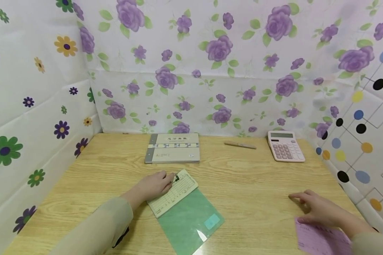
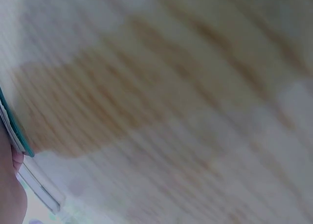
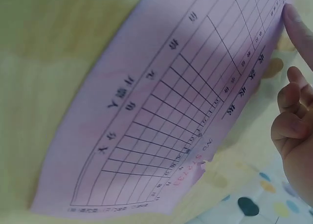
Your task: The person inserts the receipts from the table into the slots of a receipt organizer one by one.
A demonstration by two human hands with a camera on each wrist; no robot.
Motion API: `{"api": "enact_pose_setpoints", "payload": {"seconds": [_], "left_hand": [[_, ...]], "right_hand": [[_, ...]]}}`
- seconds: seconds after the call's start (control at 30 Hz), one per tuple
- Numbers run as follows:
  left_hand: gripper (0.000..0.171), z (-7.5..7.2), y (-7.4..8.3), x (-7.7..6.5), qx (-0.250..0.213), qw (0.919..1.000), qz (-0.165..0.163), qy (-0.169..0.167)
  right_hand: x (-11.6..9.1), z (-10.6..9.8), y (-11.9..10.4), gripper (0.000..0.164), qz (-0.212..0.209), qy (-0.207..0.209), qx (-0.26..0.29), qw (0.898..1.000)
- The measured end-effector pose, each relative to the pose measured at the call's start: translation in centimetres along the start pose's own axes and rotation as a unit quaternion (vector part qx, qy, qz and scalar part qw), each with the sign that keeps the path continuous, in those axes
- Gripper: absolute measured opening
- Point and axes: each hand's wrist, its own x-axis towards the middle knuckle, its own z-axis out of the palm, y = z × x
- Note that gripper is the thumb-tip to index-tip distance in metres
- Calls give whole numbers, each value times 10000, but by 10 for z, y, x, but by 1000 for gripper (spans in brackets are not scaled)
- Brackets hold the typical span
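In the head view my left hand (image 1: 156,186) holds a cream form pad (image 1: 175,196) at its left edge, fingers bent over it next to a black binder clip (image 1: 177,177). The pad lies on a green plastic folder (image 1: 186,221) bearing a light blue sticky label (image 1: 212,221). My right hand (image 1: 322,210) hovers over a pink receipt slip (image 1: 322,241), thumb at its upper edge and index finger stretched out. In the right wrist view the printed slip (image 3: 146,101) bows, while the other fingers (image 3: 288,123) curl loosely apart from it.
At the back of the wooden table (image 1: 242,184) lie a grey-and-white ledger book (image 1: 175,148), a tan pen (image 1: 240,145) and a pink calculator (image 1: 286,147). Patterned cloth walls (image 1: 210,71) enclose the back and both sides.
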Motion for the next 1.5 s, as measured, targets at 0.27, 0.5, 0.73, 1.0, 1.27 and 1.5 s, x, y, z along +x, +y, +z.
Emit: {"api": "enact_pose_setpoints", "payload": {"seconds": [0.27, 0.5, 0.73, 1.0, 1.27, 1.5], "left_hand": [[41, 3, 0, 1, 19, 9999, 78, 109], [42, 5, -1, 1, 41, 9999, 67, 118], [43, 6, -3, 1, 60, 9999, 68, 125], [42, 4, -3, -2, 140, 9997, 77, 165], [42, 3, -3, -2, 64, 9998, 54, 155], [42, 5, -3, 0, 149, 9995, 133, 228]], "right_hand": [[31, -3, -22, 75, 33, 3, -137, 9999], [52, 0, -38, 74, -247, 166, -252, 9992], [33, -8, -36, 71, -25, 326, -163, 9993], [-9, -13, 4, 43, 467, 131, 183, 9987], [-16, -4, 28, 30, 298, 152, -149, 9993], [0, -4, 21, 31, 310, 529, -484, 9969]]}}
